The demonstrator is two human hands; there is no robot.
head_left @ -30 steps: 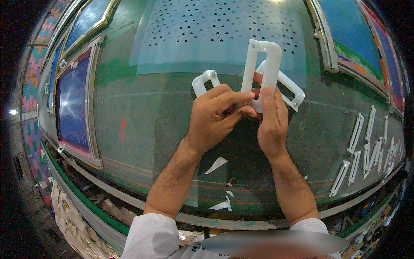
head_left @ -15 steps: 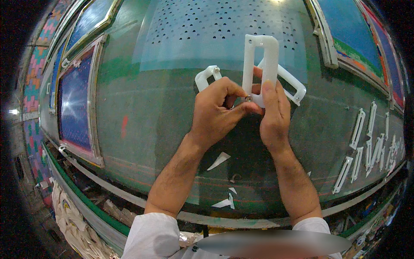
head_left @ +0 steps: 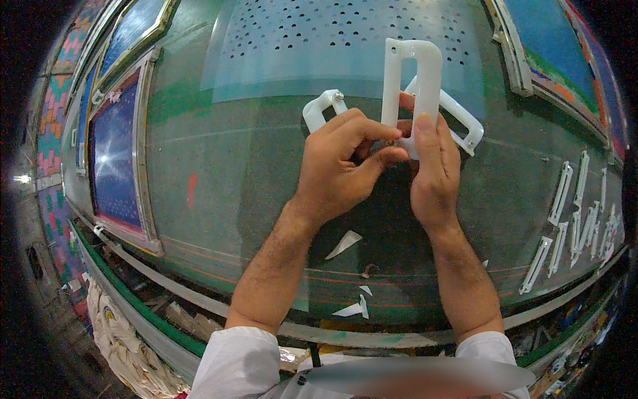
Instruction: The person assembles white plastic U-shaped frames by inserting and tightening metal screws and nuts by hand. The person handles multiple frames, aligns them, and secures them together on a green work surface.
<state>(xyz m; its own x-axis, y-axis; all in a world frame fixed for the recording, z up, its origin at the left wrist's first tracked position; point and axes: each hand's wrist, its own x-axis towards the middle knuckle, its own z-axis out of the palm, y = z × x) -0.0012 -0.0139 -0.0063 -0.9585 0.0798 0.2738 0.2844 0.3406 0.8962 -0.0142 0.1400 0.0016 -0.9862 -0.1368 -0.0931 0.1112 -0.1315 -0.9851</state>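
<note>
A white plastic handle, shaped like a long rectangular loop with a small hole in its top left corner, stands upright in my right hand. My right thumb lies along its near face, and the other fingers wrap behind it. My left hand pinches at the handle's lower left corner, thumb and forefinger around a small metal piece that they mostly cover. Behind my left hand lies a second white handle with a metal fitting at its corner. A third white handle lies slanted behind the held one.
White plastic scraps lie on the green table before me. Several slim white handles lie at the right. A pale blue perforated sheet covers the far middle. Framed screens stand left and at the far right.
My left forefinger and thumb have closed further over the metal piece at the handle's lower corner. Handle, hands and surroundings sit slightly shifted in the picture; my right hand keeps its grip.
</note>
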